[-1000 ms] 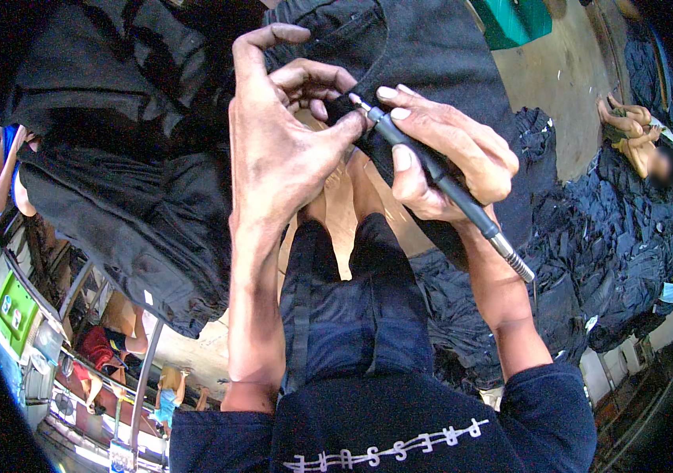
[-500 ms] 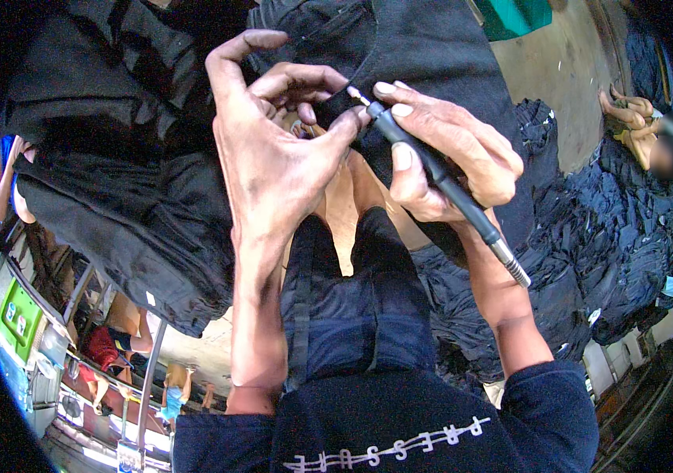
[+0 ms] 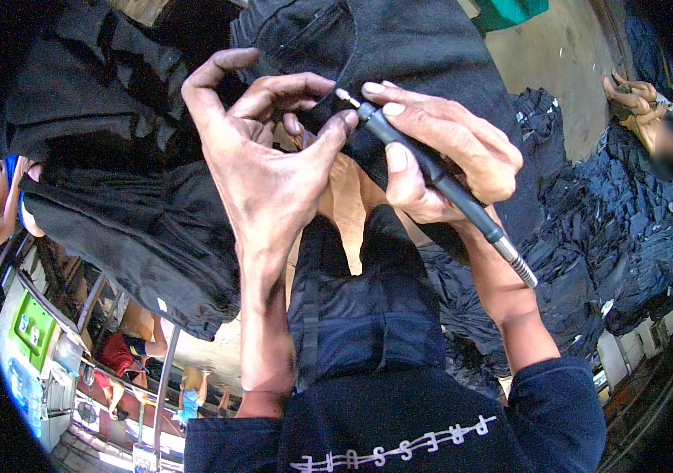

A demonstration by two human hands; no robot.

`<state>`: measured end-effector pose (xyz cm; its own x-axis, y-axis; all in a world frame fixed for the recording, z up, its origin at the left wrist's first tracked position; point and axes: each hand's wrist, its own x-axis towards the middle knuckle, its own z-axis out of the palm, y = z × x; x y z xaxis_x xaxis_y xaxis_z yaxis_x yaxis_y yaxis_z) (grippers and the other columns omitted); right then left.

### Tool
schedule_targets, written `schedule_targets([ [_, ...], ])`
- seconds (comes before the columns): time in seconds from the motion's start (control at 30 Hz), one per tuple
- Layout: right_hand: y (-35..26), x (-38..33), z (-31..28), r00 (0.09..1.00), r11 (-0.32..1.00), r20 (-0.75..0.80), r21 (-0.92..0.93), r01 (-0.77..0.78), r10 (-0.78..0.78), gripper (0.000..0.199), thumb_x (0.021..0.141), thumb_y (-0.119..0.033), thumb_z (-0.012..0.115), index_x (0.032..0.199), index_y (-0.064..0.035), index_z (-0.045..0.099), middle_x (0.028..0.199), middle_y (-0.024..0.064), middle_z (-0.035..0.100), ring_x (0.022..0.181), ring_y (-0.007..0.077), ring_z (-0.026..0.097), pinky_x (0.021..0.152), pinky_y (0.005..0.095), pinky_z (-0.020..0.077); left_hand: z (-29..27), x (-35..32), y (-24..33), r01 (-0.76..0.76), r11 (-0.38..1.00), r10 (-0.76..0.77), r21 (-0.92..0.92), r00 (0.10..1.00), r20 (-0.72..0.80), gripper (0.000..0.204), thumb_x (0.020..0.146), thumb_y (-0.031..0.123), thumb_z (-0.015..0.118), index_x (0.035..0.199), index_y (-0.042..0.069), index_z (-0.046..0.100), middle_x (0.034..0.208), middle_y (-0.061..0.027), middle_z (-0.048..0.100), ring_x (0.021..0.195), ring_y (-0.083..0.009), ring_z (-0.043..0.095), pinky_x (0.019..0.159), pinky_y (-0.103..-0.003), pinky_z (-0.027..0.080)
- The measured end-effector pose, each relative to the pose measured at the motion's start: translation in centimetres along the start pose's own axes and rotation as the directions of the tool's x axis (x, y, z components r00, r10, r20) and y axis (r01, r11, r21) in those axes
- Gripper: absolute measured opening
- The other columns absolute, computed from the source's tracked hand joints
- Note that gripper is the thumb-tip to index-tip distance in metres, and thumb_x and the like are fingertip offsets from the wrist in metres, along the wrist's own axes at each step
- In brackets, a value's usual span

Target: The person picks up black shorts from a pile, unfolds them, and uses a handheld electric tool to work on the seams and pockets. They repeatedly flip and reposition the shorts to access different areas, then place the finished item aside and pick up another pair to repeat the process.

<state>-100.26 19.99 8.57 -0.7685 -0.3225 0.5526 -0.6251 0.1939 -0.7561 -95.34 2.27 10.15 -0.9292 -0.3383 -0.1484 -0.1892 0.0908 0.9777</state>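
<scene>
My right hand point(image 3: 454, 154) grips a black pen-shaped rotary grinder handpiece point(image 3: 439, 173), with a metal spring collar at its rear end. Its small pinkish tip points up and left toward the curved pocket edge of black jeans point(image 3: 431, 47); whether it touches the cloth I cannot tell. Opposite it, my left hand point(image 3: 273, 150) curls its fingers and thumb around a bit of that black cloth. The index fingertip and the thumb tip sit either side of the grinder's tip. Some of the left fingers are partly hidden behind the hand.
More black garments point(image 3: 131, 229) hang at the left. Heaps of dark clothing point(image 3: 596, 229) lie on the floor at the right. A person point(image 3: 644, 122) sits beyond, at the upper right. Other people point(image 3: 119, 355) are at the lower left, near a green tray point(image 3: 34, 327).
My left hand has shifted slightly left and down, its thumb a little farther from the index finger. The handpiece's tip has moved slightly left.
</scene>
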Motion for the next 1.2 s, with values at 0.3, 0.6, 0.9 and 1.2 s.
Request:
schedule_targets([
  [0.3,0.2,0.1,-0.2,0.999,0.998,-0.022,-0.032,-0.049,0.048,0.018,0.07,0.005,0.076,0.088,0.0037,0.077,0.084,0.0197,0.078,0.085,0.0309,0.083,0.083,0.0401,0.068,0.4,0.2,-0.4,0.026,0.997,-0.025,-0.067,1.0,0.006,0.084,0.078,-0.011,0.088,0.139,0.004,0.033,0.109,-0.0139,0.077,0.089,-0.0105,0.069,0.078,-0.02,0.049],
  [0.6,0.1,-0.1,-0.5,0.995,0.995,-0.049,-0.05,-0.09,0.088,0.018,0.072,0.003,0.075,0.09,0.003,0.077,0.085,0.0167,0.079,0.084,0.0289,0.082,0.081,0.0375,0.068,0.4,0.0,-1.1,0.009,0.997,-0.007,-0.072,0.999,0.033,0.087,0.079,-0.007,0.089,0.142,0.005,0.029,0.112,-0.0144,0.078,0.09,-0.0097,0.067,0.08,-0.021,0.047],
  [0.9,0.4,-0.6,-1.1,0.995,0.994,0.037,-0.059,-0.09,0.093,0.018,0.089,-0.001,0.07,0.106,0.0058,0.07,0.102,0.0258,0.08,0.094,0.0332,0.081,0.085,0.0398,0.0666,0.7,-0.2,-2.1,0.016,0.983,-0.009,-0.185,0.999,0.038,0.09,0.08,-0.006,0.089,0.144,0.007,0.026,0.118,-0.0155,0.078,0.09,-0.0091,0.064,0.08,-0.021,0.045],
  [1.2,0.2,-0.4,-1.0,0.988,0.987,0.017,-0.026,-0.156,0.157,0.017,0.086,0.007,0.067,0.103,0.008,0.068,0.1,0.0265,0.079,0.093,0.0331,0.081,0.083,0.0396,0.0667,0.6,0.0,-2.3,0.009,0.98,0.004,-0.199,0.998,0.062,0.089,0.082,-0.007,0.088,0.144,0.008,0.025,0.122,-0.0171,0.077,0.093,-0.0091,0.063,0.082,-0.021,0.046],
])
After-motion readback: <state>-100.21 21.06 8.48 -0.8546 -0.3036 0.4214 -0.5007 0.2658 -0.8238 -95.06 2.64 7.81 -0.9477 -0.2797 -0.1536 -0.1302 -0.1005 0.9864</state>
